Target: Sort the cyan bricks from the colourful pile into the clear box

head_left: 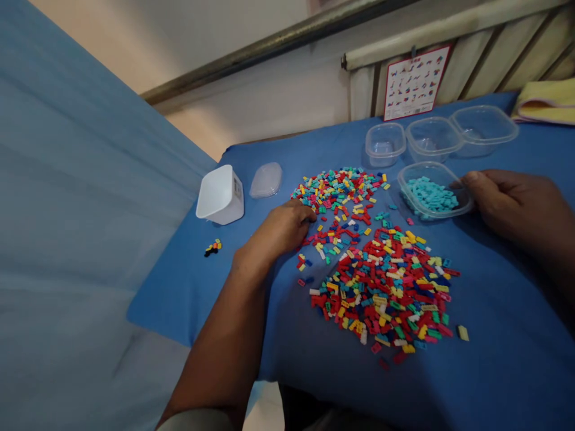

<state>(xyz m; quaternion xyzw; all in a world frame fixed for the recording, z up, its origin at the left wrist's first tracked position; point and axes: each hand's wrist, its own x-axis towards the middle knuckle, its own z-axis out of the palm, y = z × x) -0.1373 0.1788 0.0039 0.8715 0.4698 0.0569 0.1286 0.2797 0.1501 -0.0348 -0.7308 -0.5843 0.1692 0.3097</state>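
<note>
My right hand (pixel 507 200) grips the right rim of a clear plastic container (pixel 462 208), thumb on top. Light turquoise building bricks (pixel 432 194) lie inside it, all of much the same colour. At the left edge of the farther pile of mixed small building bricks (pixel 339 187), my left hand (pixel 291 224) rests low with its fingers curled. Its fingertips are partly hidden, and I cannot make out what is between them. A larger mixed pile of bricks (pixel 390 281) spreads nearer to me, with loose pieces scattered between the two piles.
Three clear containers (pixel 385 149) stand in a row at the back. On the left are a white tub (pixel 220 197), a clear lid (pixel 266 179) and several black, yellow and orange bricks (pixel 213 247). A picture card (pixel 415 84) hangs on the radiator; a yellow cloth (pixel 545 102) lies back right.
</note>
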